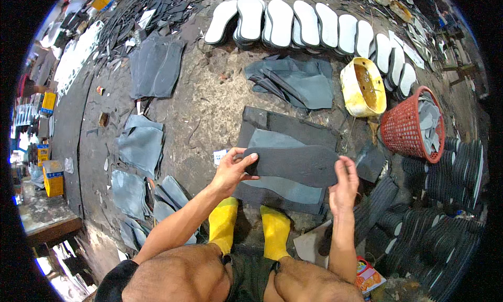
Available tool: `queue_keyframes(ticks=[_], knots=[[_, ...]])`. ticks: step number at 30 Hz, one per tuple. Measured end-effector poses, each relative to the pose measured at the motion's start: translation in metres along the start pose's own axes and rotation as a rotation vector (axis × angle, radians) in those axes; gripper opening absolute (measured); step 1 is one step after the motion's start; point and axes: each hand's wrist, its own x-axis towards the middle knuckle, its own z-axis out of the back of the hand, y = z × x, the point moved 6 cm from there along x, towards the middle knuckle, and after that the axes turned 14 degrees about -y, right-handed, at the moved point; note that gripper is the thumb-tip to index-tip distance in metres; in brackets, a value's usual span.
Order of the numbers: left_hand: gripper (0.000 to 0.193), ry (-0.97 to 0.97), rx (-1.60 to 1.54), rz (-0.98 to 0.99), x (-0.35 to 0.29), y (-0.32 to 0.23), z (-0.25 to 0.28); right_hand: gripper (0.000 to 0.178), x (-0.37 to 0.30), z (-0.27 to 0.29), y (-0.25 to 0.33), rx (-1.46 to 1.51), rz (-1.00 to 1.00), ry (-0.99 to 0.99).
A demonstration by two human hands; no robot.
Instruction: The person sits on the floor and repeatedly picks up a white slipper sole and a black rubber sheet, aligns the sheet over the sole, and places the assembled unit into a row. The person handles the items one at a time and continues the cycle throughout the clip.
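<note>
A dark grey shoe sole (293, 163) lies level across both my hands, above a grey-blue sheet (277, 139) on a dark square mat (314, 126). My left hand (229, 171) is closed on its left end, thumb on top and fingers underneath. At the right end, my right hand (343, 189) grips the edge with its fingers drawn together, partly behind the sole. Both yellow-socked feet (222, 226) stand just below the mat.
White-topped soles (280, 23) stand in a far row. A yellow tub (361, 87) of brownish liquid sits beside a red basket (408, 126) of scraps. Dark soles (429, 249) are heaped at right. Grey sheets (140, 144) lie at left; a brush (373, 130) is below the tub.
</note>
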Motion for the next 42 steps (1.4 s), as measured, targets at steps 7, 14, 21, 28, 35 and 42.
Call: queue_keyframes(ticks=[7, 14, 21, 28, 35, 42], knots=[[0.046, -0.081, 0.27, -0.069, 0.018, 0.049, 0.043, 0.047, 0.001, 0.072, -0.055, -0.552, 0.015, 0.058], [0.029, -0.221, 0.611, -0.389, 0.02, 0.037, 0.061, 0.04, -0.003, 0.082, -0.083, -0.538, 0.01, 0.03], [0.031, -0.201, 0.725, -0.424, 0.019, 0.035, 0.061, 0.038, -0.002, 0.09, -0.091, -0.549, 0.003, 0.0], [0.032, -0.204, 0.797, -0.442, 0.022, 0.035, 0.061, 0.035, -0.002, 0.086, -0.087, -0.556, -0.013, 0.006], [0.025, -0.216, 1.149, -0.752, 0.008, 0.015, 0.038, 0.036, 0.001, 0.089, -0.091, -0.574, 0.005, 0.006], [0.04, 0.608, 1.271, -1.411, -0.023, 0.052, -0.043, 0.034, -0.002, 0.08, -0.082, -0.681, 0.13, 0.011]])
